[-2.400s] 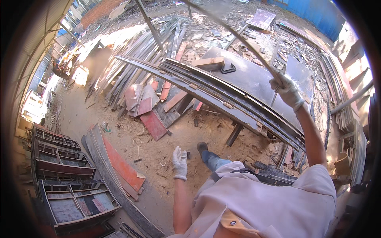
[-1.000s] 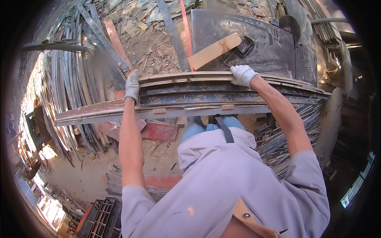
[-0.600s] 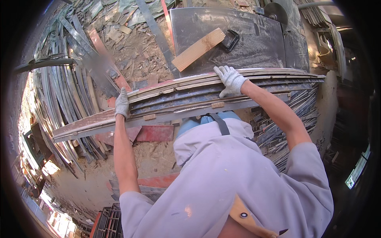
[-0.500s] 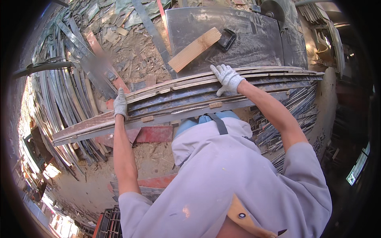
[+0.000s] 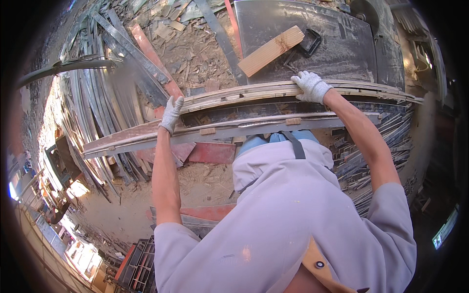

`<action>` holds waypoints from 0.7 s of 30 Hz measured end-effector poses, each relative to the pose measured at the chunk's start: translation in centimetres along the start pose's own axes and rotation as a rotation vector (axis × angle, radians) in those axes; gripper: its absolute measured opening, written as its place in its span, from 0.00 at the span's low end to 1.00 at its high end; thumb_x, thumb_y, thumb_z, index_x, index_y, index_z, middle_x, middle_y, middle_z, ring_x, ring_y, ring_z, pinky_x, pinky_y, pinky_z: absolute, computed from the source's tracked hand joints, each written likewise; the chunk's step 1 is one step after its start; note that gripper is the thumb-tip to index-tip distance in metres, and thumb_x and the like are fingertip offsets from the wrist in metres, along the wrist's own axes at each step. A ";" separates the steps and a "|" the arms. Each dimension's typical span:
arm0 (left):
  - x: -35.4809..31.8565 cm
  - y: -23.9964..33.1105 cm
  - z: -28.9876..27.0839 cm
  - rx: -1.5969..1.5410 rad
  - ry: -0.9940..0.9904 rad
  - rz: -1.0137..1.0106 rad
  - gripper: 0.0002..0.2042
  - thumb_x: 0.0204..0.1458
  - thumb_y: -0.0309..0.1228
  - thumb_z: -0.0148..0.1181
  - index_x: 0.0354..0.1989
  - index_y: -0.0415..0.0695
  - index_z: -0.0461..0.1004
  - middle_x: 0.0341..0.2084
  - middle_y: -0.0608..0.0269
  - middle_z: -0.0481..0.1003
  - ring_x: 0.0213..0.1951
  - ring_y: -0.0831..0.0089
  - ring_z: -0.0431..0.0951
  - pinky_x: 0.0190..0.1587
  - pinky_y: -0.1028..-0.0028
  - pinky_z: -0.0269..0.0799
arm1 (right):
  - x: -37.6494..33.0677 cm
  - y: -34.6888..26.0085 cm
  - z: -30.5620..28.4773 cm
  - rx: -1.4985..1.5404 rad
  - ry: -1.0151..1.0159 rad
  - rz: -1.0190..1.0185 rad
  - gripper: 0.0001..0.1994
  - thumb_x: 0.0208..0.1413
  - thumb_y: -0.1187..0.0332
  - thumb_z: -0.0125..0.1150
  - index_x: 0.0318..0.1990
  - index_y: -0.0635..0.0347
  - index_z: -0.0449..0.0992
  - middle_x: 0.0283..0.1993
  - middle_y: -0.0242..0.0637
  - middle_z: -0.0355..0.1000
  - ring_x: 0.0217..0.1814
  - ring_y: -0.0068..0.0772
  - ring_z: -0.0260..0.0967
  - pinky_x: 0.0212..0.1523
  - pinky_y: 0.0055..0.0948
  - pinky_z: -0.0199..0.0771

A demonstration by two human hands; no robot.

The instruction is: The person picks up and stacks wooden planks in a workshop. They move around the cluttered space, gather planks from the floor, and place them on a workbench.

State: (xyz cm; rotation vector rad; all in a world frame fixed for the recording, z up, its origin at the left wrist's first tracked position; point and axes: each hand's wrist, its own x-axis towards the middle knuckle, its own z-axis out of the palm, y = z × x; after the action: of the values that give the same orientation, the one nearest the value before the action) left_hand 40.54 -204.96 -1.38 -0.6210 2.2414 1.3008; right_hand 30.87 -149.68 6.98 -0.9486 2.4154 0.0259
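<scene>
Since the earlier frame, our left hand [image 5: 172, 113] has slid a little left along the long boards [image 5: 273, 93]; the right hand [image 5: 311, 86] has stayed. Both hands' fingers grip these boards, which lie across before us, above the stacked strips [image 5: 371, 151]. We judge we are lifting them; next needs an even pull.

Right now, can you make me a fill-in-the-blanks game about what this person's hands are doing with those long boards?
1. Both hands wear white ____.
2. The right hand rests on a stack of long ____ strips.
3. A short wooden block lies on the dark ____ sheet behind the stack.
4. The left hand touches the stack near its ____ end.

Missing words: gloves; wooden; metal; left
</scene>
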 end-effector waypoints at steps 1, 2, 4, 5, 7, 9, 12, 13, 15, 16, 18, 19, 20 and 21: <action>-0.7 -0.3 -0.3 0.113 0.057 0.015 0.61 0.44 0.68 0.70 0.75 0.34 0.52 0.67 0.43 0.67 0.70 0.60 0.64 0.71 0.62 0.59 | 0.3 0.1 -0.1 0.009 -0.006 0.006 0.28 0.45 0.56 0.74 0.52 0.58 0.74 0.49 0.49 0.74 0.53 0.52 0.73 0.54 0.46 0.75; -1.2 -0.5 -1.4 0.098 -0.047 -0.003 0.61 0.41 0.64 0.74 0.75 0.33 0.52 0.66 0.43 0.68 0.69 0.58 0.67 0.69 0.62 0.62 | 0.7 0.2 -0.2 0.018 -0.012 0.013 0.27 0.45 0.56 0.74 0.51 0.59 0.75 0.48 0.49 0.75 0.52 0.52 0.74 0.53 0.46 0.76; -2.7 0.9 -2.2 0.053 -0.266 -0.042 0.62 0.37 0.56 0.81 0.75 0.32 0.52 0.64 0.43 0.71 0.66 0.54 0.71 0.66 0.62 0.67 | 0.8 0.4 -0.3 0.036 0.008 0.013 0.25 0.46 0.56 0.75 0.49 0.59 0.75 0.47 0.49 0.75 0.50 0.53 0.75 0.51 0.47 0.77; -2.3 -3.8 -2.1 0.083 -0.175 0.025 0.61 0.33 0.47 0.85 0.74 0.34 0.54 0.60 0.44 0.74 0.60 0.52 0.77 0.61 0.64 0.73 | 1.4 0.4 -0.5 0.046 0.045 -0.013 0.25 0.46 0.56 0.75 0.48 0.59 0.75 0.46 0.50 0.75 0.50 0.53 0.75 0.51 0.47 0.77; -2.5 -2.6 -0.4 0.225 -0.111 -0.031 0.57 0.27 0.41 0.86 0.71 0.39 0.61 0.58 0.43 0.75 0.58 0.53 0.77 0.60 0.63 0.73 | 1.6 1.2 -0.2 0.029 0.074 -0.019 0.23 0.46 0.56 0.74 0.45 0.60 0.75 0.45 0.50 0.75 0.49 0.55 0.75 0.50 0.48 0.77; -3.6 0.4 0.7 0.289 -0.002 0.004 0.55 0.24 0.38 0.86 0.69 0.41 0.65 0.54 0.43 0.77 0.57 0.52 0.77 0.60 0.61 0.73 | 1.4 1.5 -0.1 0.039 0.069 0.002 0.23 0.46 0.56 0.74 0.44 0.60 0.75 0.44 0.50 0.75 0.49 0.55 0.75 0.50 0.48 0.77; -5.3 0.3 1.5 0.421 0.200 0.110 0.49 0.24 0.34 0.84 0.64 0.41 0.69 0.43 0.49 0.79 0.51 0.50 0.77 0.59 0.58 0.73 | 1.2 1.1 -1.2 0.037 0.022 0.006 0.23 0.45 0.56 0.74 0.44 0.60 0.75 0.44 0.50 0.76 0.49 0.55 0.75 0.50 0.48 0.77; -6.0 -0.2 1.7 0.435 0.258 0.167 0.47 0.26 0.32 0.82 0.64 0.41 0.69 0.43 0.51 0.79 0.51 0.51 0.77 0.59 0.59 0.73 | 0.9 1.0 -1.4 0.036 0.022 0.001 0.23 0.45 0.56 0.74 0.45 0.60 0.75 0.44 0.50 0.76 0.48 0.55 0.75 0.50 0.48 0.77; -6.2 -1.1 1.6 0.434 0.392 0.247 0.44 0.30 0.28 0.78 0.64 0.40 0.68 0.43 0.54 0.79 0.51 0.53 0.76 0.59 0.59 0.71 | 0.8 0.8 -1.3 0.058 -0.006 0.003 0.24 0.45 0.55 0.74 0.46 0.59 0.76 0.44 0.50 0.75 0.49 0.55 0.75 0.50 0.48 0.77; -6.1 -1.8 1.2 0.418 0.468 0.269 0.43 0.32 0.27 0.76 0.65 0.39 0.68 0.43 0.54 0.79 0.50 0.54 0.76 0.59 0.59 0.70 | 0.7 0.6 -1.1 0.062 -0.014 0.000 0.24 0.45 0.55 0.74 0.47 0.59 0.76 0.45 0.50 0.75 0.49 0.55 0.75 0.50 0.48 0.77; -6.2 -2.3 1.0 0.402 0.518 0.263 0.43 0.34 0.24 0.73 0.67 0.39 0.66 0.42 0.55 0.79 0.50 0.55 0.76 0.59 0.60 0.69 | 0.6 -0.1 -0.8 0.068 -0.034 -0.016 0.24 0.46 0.55 0.74 0.47 0.58 0.75 0.46 0.50 0.75 0.51 0.55 0.74 0.51 0.48 0.77; -6.1 -2.0 1.1 0.401 0.494 0.236 0.43 0.34 0.23 0.72 0.67 0.39 0.66 0.41 0.56 0.79 0.50 0.55 0.76 0.59 0.60 0.69 | 0.5 -0.1 -1.0 0.061 -0.078 -0.011 0.28 0.47 0.54 0.73 0.53 0.60 0.74 0.49 0.50 0.73 0.55 0.54 0.72 0.54 0.48 0.74; -6.1 -1.8 1.4 0.400 0.470 0.208 0.43 0.35 0.22 0.70 0.68 0.39 0.65 0.41 0.57 0.79 0.49 0.55 0.76 0.59 0.60 0.68 | 0.0 -0.3 -1.0 0.070 -0.062 -0.004 0.31 0.47 0.53 0.73 0.56 0.61 0.72 0.50 0.51 0.73 0.56 0.55 0.71 0.56 0.48 0.73; -6.4 -1.6 1.7 0.430 0.498 0.219 0.46 0.34 0.24 0.72 0.70 0.39 0.63 0.42 0.55 0.78 0.51 0.54 0.75 0.58 0.60 0.69 | -0.5 -0.8 -1.0 0.083 -0.043 -0.001 0.34 0.47 0.52 0.74 0.59 0.62 0.71 0.51 0.52 0.72 0.57 0.55 0.70 0.57 0.48 0.72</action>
State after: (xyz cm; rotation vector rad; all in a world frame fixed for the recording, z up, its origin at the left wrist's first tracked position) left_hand 46.83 -203.28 0.63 -0.5934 2.9493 0.7564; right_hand 31.14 -150.16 8.23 -0.9023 2.3578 -0.0531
